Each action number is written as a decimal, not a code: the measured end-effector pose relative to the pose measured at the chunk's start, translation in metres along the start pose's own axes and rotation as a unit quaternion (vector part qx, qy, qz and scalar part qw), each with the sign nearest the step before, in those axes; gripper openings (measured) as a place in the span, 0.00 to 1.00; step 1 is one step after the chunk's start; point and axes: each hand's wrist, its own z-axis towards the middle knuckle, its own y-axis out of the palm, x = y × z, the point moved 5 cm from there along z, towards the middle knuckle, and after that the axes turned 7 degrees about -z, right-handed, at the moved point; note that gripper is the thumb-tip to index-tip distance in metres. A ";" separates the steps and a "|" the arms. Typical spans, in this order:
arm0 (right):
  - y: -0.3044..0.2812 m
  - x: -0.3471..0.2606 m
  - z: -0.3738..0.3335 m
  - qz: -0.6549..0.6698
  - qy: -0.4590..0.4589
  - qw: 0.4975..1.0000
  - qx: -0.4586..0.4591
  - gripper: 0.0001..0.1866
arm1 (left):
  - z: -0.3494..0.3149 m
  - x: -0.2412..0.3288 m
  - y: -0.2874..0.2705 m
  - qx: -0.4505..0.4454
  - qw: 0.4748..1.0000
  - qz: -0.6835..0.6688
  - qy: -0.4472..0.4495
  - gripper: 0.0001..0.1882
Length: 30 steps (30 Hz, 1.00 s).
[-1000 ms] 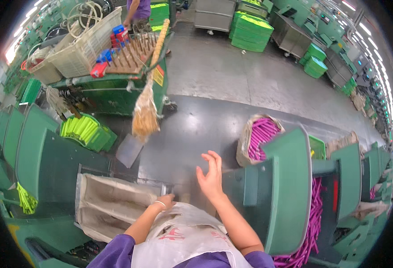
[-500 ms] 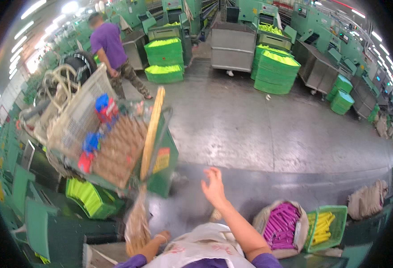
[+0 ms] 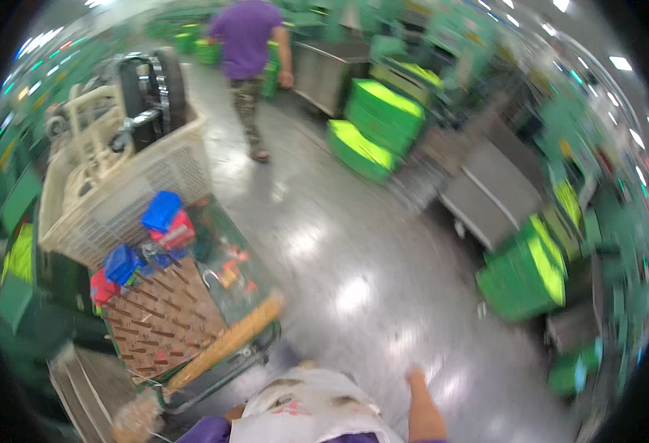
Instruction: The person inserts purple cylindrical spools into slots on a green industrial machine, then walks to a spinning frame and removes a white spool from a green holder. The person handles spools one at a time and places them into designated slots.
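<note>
Over the floor to the right of my white apron point(image 3: 302, 413), my right hand point(image 3: 415, 375) hangs away from everything. It is smeared by motion, so its fingers cannot be made out. Only a little skin of my left hand point(image 3: 234, 413) shows between a purple sleeve and the apron. Its fingers are hidden. Closest to it is a green cart point(image 3: 210, 221) with a yellowish bar point(image 3: 228, 343) along its near edge. On the cart lies a brown board point(image 3: 166, 314) with rows of upright pegs, beside blue packs point(image 3: 162, 212) and red packs point(image 3: 173, 230).
A white plastic crate point(image 3: 143, 199) with black and chrome parts stands on the cart's far end. Ahead, a person in a purple shirt point(image 3: 247, 37) walks on the aisle floor point(image 3: 310, 244). Green bins point(image 3: 513, 284) and a grey metal cart point(image 3: 487, 188) line the right side.
The view has swung left, and the cart now sits lower and nearer. My right hand has dropped from in front of me to my right side. The person ahead has walked farther along.
</note>
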 end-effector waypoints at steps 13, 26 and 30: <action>0.329 -0.409 0.245 -0.442 -0.299 0.753 -0.384 0.19 | 0.183 0.468 -0.061 0.171 0.915 -0.358 -0.075 0.18; 0.610 -0.633 0.385 -0.529 -0.350 0.601 -0.487 0.21 | 0.308 0.634 -0.289 0.198 0.834 -0.505 -0.103 0.18; 0.676 -0.694 0.484 -0.593 -0.324 0.600 -0.428 0.22 | 0.336 0.658 -0.376 0.208 0.807 -0.540 -0.121 0.18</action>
